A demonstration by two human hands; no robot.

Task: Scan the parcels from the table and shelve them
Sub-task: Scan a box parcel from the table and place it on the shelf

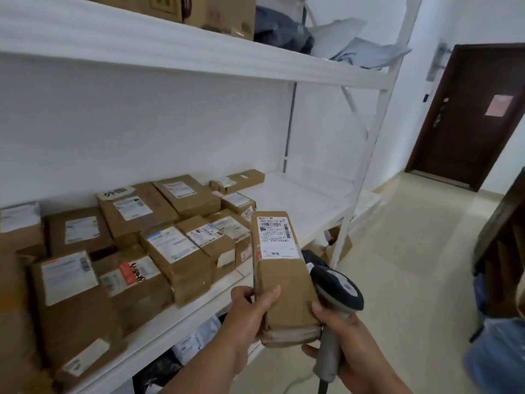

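A long brown cardboard parcel [281,274] with a white shipping label on its far end is held in front of the white shelf [309,211]. My left hand [250,314] grips its near left edge, thumb on top. My right hand [338,342] holds the grey and black barcode scanner [338,294] by its handle, and its thumb presses the parcel's right side. The scanner's head sits just right of the parcel. Several labelled brown parcels [170,245] lie packed on the left and middle of the shelf.
The shelf's right part is bare. An upper shelf [199,49] carries boxes and grey bags. Bags lie under the shelf. Beige floor extends right to a dark brown door [468,118]. A dark piece of furniture [502,245] stands at the right edge.
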